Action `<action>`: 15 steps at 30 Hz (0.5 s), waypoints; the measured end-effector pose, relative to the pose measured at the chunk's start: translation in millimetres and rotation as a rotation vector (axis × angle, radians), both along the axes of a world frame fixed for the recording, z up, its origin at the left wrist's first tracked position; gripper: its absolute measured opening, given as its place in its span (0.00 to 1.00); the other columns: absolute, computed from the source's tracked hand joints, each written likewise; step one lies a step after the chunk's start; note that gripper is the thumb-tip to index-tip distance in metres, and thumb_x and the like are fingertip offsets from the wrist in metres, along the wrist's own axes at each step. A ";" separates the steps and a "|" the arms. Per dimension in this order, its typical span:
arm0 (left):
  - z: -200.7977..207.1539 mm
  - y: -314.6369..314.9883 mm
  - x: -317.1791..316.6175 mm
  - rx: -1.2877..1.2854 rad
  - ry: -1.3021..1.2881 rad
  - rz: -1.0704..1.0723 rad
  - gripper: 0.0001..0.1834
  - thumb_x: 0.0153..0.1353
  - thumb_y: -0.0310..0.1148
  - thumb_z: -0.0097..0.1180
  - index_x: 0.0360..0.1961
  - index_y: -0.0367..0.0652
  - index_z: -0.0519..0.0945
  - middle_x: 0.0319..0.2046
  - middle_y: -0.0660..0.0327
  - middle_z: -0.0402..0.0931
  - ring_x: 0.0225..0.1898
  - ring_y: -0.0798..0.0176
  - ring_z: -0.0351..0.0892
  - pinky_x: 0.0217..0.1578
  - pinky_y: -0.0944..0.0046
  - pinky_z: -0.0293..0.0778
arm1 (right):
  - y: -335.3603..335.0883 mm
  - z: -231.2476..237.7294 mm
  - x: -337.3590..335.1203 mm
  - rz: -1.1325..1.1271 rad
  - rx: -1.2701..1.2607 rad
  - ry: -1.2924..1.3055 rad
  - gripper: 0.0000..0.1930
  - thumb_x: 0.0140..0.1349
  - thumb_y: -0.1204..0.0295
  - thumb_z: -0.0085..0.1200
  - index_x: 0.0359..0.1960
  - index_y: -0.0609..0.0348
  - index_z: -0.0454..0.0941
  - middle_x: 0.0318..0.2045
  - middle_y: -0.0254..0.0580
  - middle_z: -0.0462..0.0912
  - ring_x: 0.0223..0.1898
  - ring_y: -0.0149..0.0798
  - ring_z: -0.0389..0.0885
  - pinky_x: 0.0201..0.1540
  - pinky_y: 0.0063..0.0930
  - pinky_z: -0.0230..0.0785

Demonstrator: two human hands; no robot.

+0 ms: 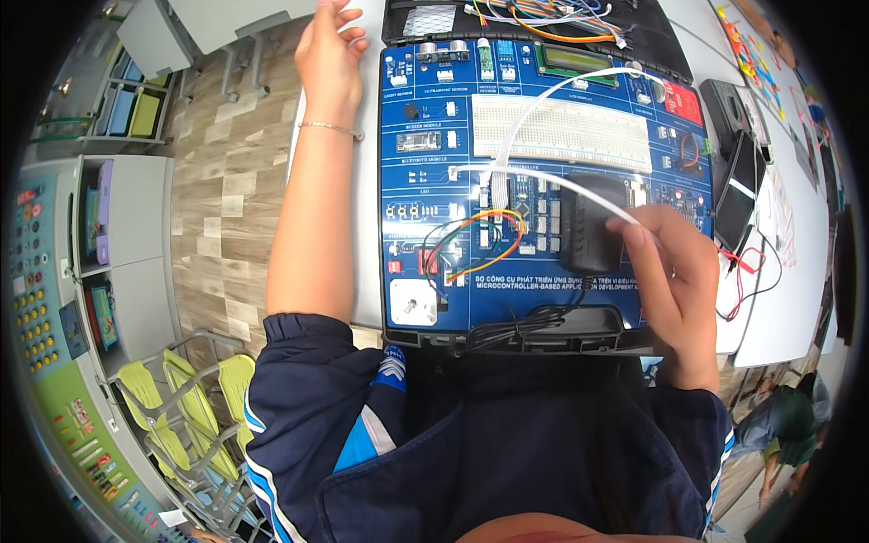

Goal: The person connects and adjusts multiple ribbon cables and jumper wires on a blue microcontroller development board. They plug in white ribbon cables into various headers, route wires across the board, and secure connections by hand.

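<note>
Head view: a white cable [579, 187] spans the blue microcontroller training board [462, 303], its near end at the right hand [674, 281] and its far end by a small white socket [453, 172] in the LED section. From the right fingers the cable lies up and to the left, its long axis slanting across the board and bowing slightly upward. The right hand is by far the nearer to the cable's free end, with thumb and index finger apparently pinched together on it; the tip itself is hidden. Wrist low, knuckles outward, the hand hangs over the board's right side, its fingertips at the right edge of a black power adapter [593, 240]; whether they touch it cannot be told. Well apart, the left hand [330, 45] is at the upper edge of the view, forearm stretched along the board's left side, fingers loosely curled and parted with nothing seen in them. A second white cable [597, 74] arches over the breadboard [561, 136], and coloured jumper wires loop at the board's lower left.
</note>
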State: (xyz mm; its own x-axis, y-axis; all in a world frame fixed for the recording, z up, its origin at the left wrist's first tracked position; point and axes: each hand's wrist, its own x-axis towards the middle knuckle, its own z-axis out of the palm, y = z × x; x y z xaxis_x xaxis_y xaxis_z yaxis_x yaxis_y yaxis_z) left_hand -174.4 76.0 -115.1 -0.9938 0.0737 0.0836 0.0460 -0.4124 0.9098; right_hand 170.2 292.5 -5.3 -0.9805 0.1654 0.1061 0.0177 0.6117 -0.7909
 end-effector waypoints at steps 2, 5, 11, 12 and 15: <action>-3.4 11.1 1.4 -0.130 0.052 -0.072 0.19 0.71 0.40 0.59 0.54 0.35 0.81 0.44 0.60 0.82 0.32 0.73 0.72 0.34 0.72 0.71 | 2.1 5.5 1.1 0.020 -0.017 -0.073 0.08 0.70 0.75 0.52 0.35 0.64 0.81 0.22 0.40 0.77 0.21 0.30 0.70 0.26 0.26 0.61; -10.8 12.8 2.4 -0.292 0.137 -0.101 0.15 0.68 0.36 0.62 0.51 0.37 0.84 0.41 0.63 0.83 0.31 0.74 0.73 0.31 0.74 0.70 | 8.8 2.4 2.7 0.140 -0.023 -0.006 0.07 0.69 0.76 0.51 0.34 0.64 0.81 0.23 0.41 0.78 0.21 0.36 0.74 0.26 0.29 0.63; -5.1 20.0 15.0 -0.297 0.144 -0.083 0.17 0.68 0.32 0.64 0.52 0.30 0.82 0.38 0.59 0.85 0.35 0.70 0.81 0.35 0.72 0.76 | 12.9 -1.3 0.9 0.293 0.063 -0.030 0.03 0.62 0.78 0.59 0.36 0.63 0.82 0.23 0.43 0.79 0.22 0.46 0.77 0.25 0.36 0.66; 0.4 18.8 18.6 -0.430 0.127 -0.054 0.16 0.68 0.33 0.64 0.51 0.31 0.83 0.39 0.57 0.85 0.37 0.70 0.81 0.37 0.72 0.76 | 13.2 -1.1 0.7 0.301 0.073 -0.028 0.03 0.62 0.78 0.59 0.37 0.63 0.82 0.23 0.43 0.79 0.22 0.45 0.77 0.25 0.36 0.66; -3.8 16.5 15.9 -0.411 0.205 -0.071 0.16 0.68 0.32 0.64 0.51 0.30 0.83 0.38 0.57 0.85 0.37 0.70 0.81 0.38 0.72 0.76 | 12.1 1.1 0.4 0.308 0.087 -0.033 0.04 0.61 0.78 0.60 0.38 0.63 0.83 0.24 0.42 0.80 0.22 0.45 0.77 0.25 0.36 0.66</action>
